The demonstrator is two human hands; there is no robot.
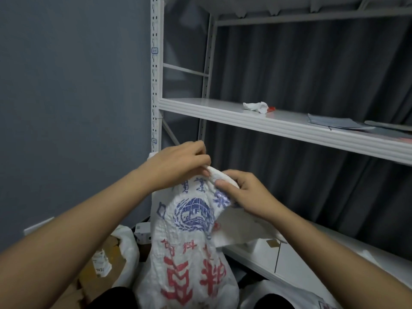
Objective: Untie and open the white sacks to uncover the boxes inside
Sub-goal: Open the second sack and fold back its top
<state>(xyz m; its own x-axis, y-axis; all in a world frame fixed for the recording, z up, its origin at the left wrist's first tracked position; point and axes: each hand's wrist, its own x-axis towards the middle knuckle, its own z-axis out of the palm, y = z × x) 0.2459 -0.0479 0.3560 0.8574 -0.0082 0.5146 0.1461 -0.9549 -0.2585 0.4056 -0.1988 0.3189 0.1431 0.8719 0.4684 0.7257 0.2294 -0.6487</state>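
A white woven sack with a blue emblem and red characters stands upright in front of me, between my knees. Its neck is gathered into a twisted bunch at the top. My left hand pinches the upper end of that bunch with fingertips and thumb. My right hand grips the twisted neck just to the right, thumb on top. What is inside the sack is hidden. A second white sack lies open to the left with brown cardboard boxes showing in it.
A white metal rack stands behind the sack; its middle shelf carries a crumpled tissue and flat grey sheets. A lower white shelf runs along the right. A grey wall is on the left, a dark curtain behind the rack.
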